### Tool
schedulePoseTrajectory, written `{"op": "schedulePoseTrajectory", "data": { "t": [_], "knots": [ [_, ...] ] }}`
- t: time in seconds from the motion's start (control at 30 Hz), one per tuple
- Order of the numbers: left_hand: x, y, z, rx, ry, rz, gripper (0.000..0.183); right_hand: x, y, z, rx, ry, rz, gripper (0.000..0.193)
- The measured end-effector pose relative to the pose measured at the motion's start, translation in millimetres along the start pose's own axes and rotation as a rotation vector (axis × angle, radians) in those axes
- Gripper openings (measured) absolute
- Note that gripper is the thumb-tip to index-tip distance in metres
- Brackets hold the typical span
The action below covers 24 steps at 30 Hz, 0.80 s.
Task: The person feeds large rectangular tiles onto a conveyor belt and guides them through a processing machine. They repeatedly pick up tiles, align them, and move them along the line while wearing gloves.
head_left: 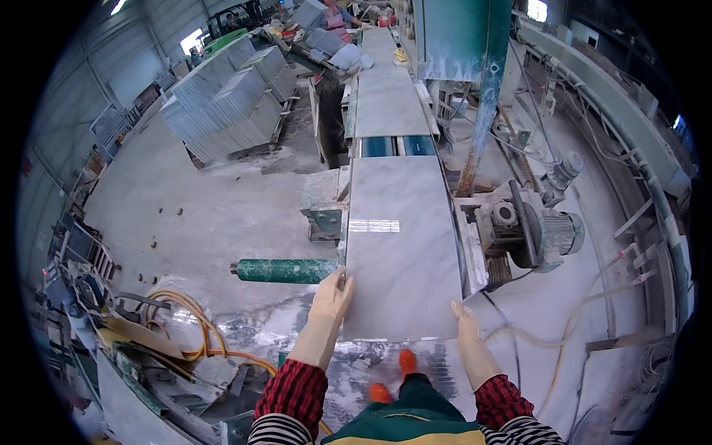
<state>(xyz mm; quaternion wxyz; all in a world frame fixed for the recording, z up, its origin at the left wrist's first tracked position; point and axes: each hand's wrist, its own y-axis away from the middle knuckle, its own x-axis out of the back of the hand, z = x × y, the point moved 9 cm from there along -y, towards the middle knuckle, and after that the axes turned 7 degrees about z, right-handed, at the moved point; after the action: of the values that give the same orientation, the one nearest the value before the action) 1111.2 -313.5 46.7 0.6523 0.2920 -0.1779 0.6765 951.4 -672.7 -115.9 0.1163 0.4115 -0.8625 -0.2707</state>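
A polished pale grey-white stone slab [400, 274] lies flat on the end of a roller conveyor, its near end overhanging toward me. My left hand [331, 302], in a cream rubber glove, is closed on the slab's left edge. Opposite it, my right hand [469, 334], gloved the same way, grips the right edge close to the near corner. The fingers under the stone are hidden. Farther up the line lies a second slab [389, 100], with blue conveyor rollers [378, 147] showing in the gap between the two.
A green roller [285, 271] sticks out left of the conveyor. Motors [556, 233] stand at its right. Stacked slabs [230, 104] sit on the left floor. An orange hose [200, 326] coils near broken stone at lower left. A person [343, 18] is at the far end.
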Motion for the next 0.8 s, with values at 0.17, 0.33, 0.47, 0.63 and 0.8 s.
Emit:
{"op": "schedulePoseTrajectory", "data": {
  "t": [0.17,0.33,0.47,0.63,0.8],
  "knots": [
    [-9,77,51,-0.824,-0.401,0.040,0.068,-17,35,-73,0.454,0.439,-0.012,0.040],
    [-51,107,59,-0.954,-0.402,-0.154,0.076,-68,146,-155,1.344,0.860,-0.107,0.040],
    [-64,98,52,-0.985,-0.433,-0.159,0.070,-82,147,-133,1.507,1.036,-0.142,0.045],
    [-62,86,58,-1.058,-0.400,-0.110,0.067,-83,130,-120,1.484,1.002,-0.141,0.046],
    [-65,44,75,-1.085,-0.415,-0.076,0.066,-105,96,-138,1.603,0.940,-0.012,0.045]
  ]
}}
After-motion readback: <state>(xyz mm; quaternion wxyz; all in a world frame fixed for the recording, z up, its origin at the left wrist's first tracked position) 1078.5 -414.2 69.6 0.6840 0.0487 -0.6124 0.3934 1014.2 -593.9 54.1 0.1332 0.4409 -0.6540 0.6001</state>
